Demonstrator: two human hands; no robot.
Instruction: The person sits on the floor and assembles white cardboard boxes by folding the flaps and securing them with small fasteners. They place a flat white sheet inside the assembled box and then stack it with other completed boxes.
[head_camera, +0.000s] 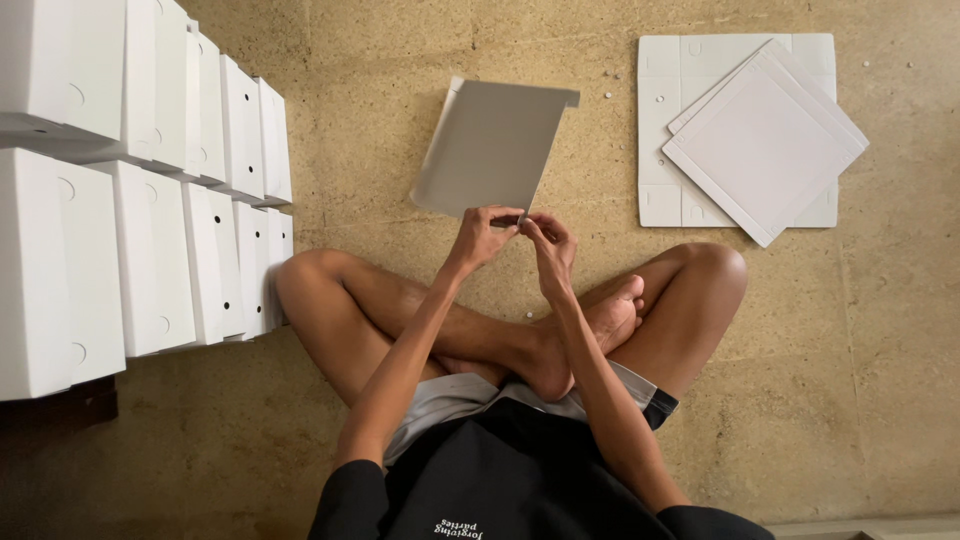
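Sandy, mottled floor (880, 380) fills the view; a person sits cross-legged on it, bare feet tucked, arms reaching forward. To the person's left, along the floor's edge, two rows of finished white boxes (150, 260) stand upright and close-packed, each touching its neighbour, well apart from the hands. Ahead and to the right lies a stack of flat white blanks (700, 60), unfolded; the top sheet sits rotated diamond-wise on a squarer one beneath, both flat on the floor and out of immediate reach. Directly ahead of the hands, a grey-white cardboard panel (490, 145) is held up off the floor, tilted, its long axis running away from the person and leaning slightly toward the right; its near bottom edge meets the fingers, and the sheet extends away from them toward the top of the view. It looks thin, plain and matt, shaded grey on the facing side, with a narrow folded lip along the far top edge and a paler flap showing along its left side. Both hands meet at that near edge, about equally close to it. The left hand (483, 235) has its fingers curled, pinching the bottom edge near the corner. The right hand (550, 248), just beside and nearly touching the left, has fingertips drawn together on the same corner, thumb and forefinger pinching a small tab or fold there; the exact detail is too small to tell. A few tiny white punched scraps (529, 314) dot the floor.
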